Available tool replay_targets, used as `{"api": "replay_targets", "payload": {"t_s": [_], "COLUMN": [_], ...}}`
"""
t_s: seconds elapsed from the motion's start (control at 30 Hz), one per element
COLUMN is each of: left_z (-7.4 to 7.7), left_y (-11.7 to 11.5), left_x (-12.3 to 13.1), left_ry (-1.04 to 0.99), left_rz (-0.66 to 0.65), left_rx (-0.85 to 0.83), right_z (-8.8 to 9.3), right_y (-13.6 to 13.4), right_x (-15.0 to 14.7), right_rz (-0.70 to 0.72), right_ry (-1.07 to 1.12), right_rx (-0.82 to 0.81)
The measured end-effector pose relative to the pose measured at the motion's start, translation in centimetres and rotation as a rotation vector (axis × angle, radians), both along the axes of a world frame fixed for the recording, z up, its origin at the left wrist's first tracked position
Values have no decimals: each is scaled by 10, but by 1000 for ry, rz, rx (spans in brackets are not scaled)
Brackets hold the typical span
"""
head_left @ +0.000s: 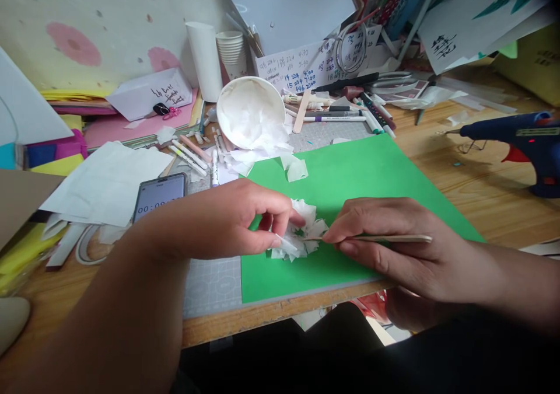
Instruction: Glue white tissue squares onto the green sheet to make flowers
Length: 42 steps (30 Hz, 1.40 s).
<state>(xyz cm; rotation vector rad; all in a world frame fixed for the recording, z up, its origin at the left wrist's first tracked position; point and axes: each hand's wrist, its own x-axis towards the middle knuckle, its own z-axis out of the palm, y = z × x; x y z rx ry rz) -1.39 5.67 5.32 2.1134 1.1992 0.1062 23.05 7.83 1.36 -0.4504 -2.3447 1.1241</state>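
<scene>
On a cluttered wooden desk (481, 178), a green sheet (350, 178) carries a white tissue flower (301, 230); the left hand (227, 219) pinches its petals, the right hand (394, 242) grips a wooden stick (394, 238) against it, a glue gun (520, 134) nearby

A pale wooden worktop (481, 207) with visible grain fills the view, its front edge nearest the camera. At the back stands cream speckled paper (109, 14) with pink blotches, beside a leaning white board (289, 3). Soft, even light, faint shadows
</scene>
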Motion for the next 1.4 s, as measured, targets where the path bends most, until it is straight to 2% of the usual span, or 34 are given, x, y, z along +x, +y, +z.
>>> {"api": "replay_targets", "payload": {"t_s": [0.1, 0.33, 0.43, 0.57, 0.67, 0.77, 0.83, 1.0, 1.23, 1.4], "left_z": [-2, 1, 0, -7, -11, -14, -16, -18, -10, -8], "left_y": [0, 1, 2, 4, 6, 7, 7, 5, 6, 9], "left_x": [0, -1, 0, 5, 9, 12, 14, 18, 16, 12], "left_ry": [23, 8, -41, -115, -213, -264, -236, -105, -57, -17], "left_rz": [-64, -12, 50, 226, 302, 295, 305, 360, 366, 429], "left_rx": [-64, -34, 2, 25, -64, -213, -247, -177, -204, -107], "right_z": [-2, -8, -7, -3, -2, -2, -3, -3, -4, -10], "right_y": [-1, 2, 5, 6, 7, 8, 9, 10, 9, 8], "right_x": [1, 1, 0, -3, -5, -5, -5, -5, -6, -5], "right_rz": [-46, -218, -260, -304, -313, -307, -300, -291, -286, -285], "right_ry": [10, -29, -48, -61, -89, -94, -87, -54, -62, -24], "right_rx": [6, -57, -112, -204, -229, -218, -217, -279, -309, -343]}}
